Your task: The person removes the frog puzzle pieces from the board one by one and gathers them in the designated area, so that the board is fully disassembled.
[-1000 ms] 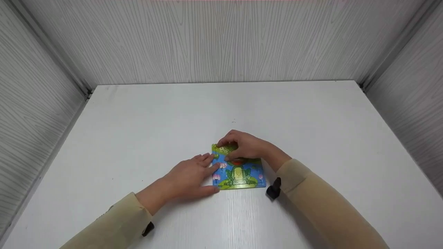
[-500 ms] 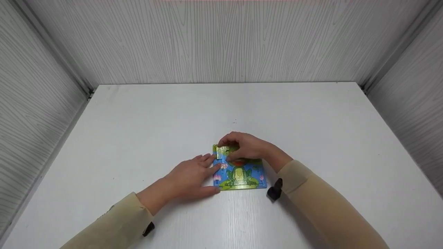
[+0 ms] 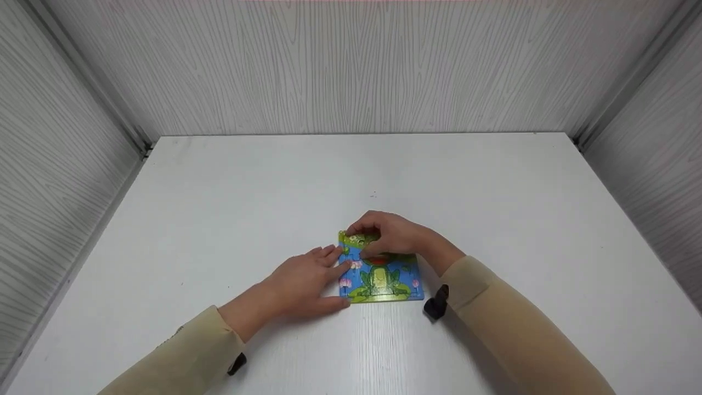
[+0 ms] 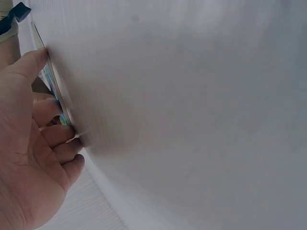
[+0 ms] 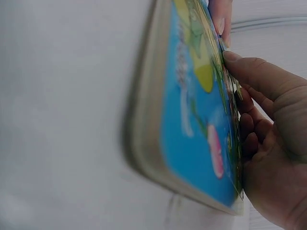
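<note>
A jigsaw puzzle board (image 3: 379, 280) with a green frog on blue water lies flat on the white table. My left hand (image 3: 299, 282) rests at its left side, fingers spread, the thumb at the lower left corner and fingertips touching the left edge. My right hand (image 3: 397, 233) arches over the upper part, thumb and forefinger pinching a puzzle piece (image 3: 354, 241) at the upper left corner; the hand hides the upper right of the picture. In the right wrist view, the thick board edge (image 5: 148, 120) shows close up, and the right thumb (image 5: 259, 72) touches the picture surface.
The white tabletop (image 3: 247, 186) surrounds the board, with a wood-grain wall (image 3: 351, 66) behind and side panels left and right. Small black clips (image 3: 436, 304) hang under both beige sleeves (image 3: 515, 323).
The piece under my right fingers sat shifted and glinting half a second ago; now it lies in line with the picture around it. My left hand has stayed in place.
</note>
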{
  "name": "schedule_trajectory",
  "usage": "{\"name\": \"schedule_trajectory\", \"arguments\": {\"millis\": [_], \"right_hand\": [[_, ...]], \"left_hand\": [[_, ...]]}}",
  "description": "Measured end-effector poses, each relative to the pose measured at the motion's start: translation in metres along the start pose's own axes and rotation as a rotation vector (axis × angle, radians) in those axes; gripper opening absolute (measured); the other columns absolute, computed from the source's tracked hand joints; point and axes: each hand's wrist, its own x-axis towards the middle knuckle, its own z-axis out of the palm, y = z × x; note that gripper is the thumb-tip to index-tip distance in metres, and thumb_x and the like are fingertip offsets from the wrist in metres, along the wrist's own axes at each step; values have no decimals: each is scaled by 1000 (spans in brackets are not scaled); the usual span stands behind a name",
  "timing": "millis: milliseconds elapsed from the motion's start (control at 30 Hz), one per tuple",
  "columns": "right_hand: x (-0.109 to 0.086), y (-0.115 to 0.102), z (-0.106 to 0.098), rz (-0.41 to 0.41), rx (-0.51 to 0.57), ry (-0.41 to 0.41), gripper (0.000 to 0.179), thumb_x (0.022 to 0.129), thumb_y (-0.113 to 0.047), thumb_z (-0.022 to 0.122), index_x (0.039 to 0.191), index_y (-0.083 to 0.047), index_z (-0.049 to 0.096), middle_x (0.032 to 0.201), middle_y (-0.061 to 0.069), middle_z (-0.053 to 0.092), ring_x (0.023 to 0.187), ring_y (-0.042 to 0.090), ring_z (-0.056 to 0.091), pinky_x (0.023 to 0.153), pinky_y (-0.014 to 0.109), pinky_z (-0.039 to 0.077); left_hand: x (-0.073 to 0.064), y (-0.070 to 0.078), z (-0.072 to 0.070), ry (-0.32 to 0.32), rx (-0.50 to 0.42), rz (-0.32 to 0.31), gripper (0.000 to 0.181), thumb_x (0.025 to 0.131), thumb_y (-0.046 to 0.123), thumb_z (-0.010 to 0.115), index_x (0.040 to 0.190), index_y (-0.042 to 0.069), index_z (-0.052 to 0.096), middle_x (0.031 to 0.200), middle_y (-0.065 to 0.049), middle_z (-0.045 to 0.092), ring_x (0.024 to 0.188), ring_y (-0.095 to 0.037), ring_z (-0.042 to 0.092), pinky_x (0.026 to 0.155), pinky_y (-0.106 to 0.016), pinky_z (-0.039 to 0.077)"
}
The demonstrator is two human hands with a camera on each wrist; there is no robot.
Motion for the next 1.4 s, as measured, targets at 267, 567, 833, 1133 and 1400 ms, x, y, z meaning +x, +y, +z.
{"name": "schedule_trajectory", "arguments": {"millis": [267, 567, 833, 1133, 1400], "right_hand": [[-1, -1, 0, -11, -29, 1, 45, 92, -25, 85, 136, -25, 73, 129, -6, 63, 117, 16, 59, 108, 37, 49], [-2, -1, -1, -22, -40, 0, 42, 92, -25, 85, 133, -24, 75, 128, -5, 61, 117, 17, 58, 107, 37, 48], [-1, 0, -2, -47, -35, -10, 42, 91, -22, 84, 132, -23, 75, 131, -5, 62, 120, 16, 57, 110, 38, 47], [-1, 3, -2, -52, -28, -40, 41, 91, -21, 85, 131, -27, 77, 129, -8, 65, 122, 15, 57, 111, 39, 46], [-2, 2, 2, -27, 2, 13, 42, 93, -18, 83, 133, -23, 75, 129, -6, 66, 120, 16, 60, 109, 38, 49]], "left_hand": [[-1, 0, 0, 6, 0, 0, 81, 101, 66, 56, 165, 19, 41, 172, -12, 31, 158, -34, 31, 122, -54, 36], [-1, 1, 0, 5, -1, 0, 81, 100, 67, 55, 165, 19, 42, 172, -12, 31, 158, -34, 29, 122, -54, 35], [0, -1, 0, 14, 8, 19, 81, 102, 67, 53, 165, 18, 42, 172, -12, 30, 159, -33, 29, 123, -52, 34], [0, 1, -1, 4, 2, 16, 81, 101, 66, 53, 165, 18, 40, 173, -12, 29, 159, -32, 28, 123, -52, 35], [-1, -1, 2, 6, -9, 5, 81, 101, 66, 54, 165, 18, 41, 173, -11, 29, 159, -32, 28, 122, -52, 35]]}}
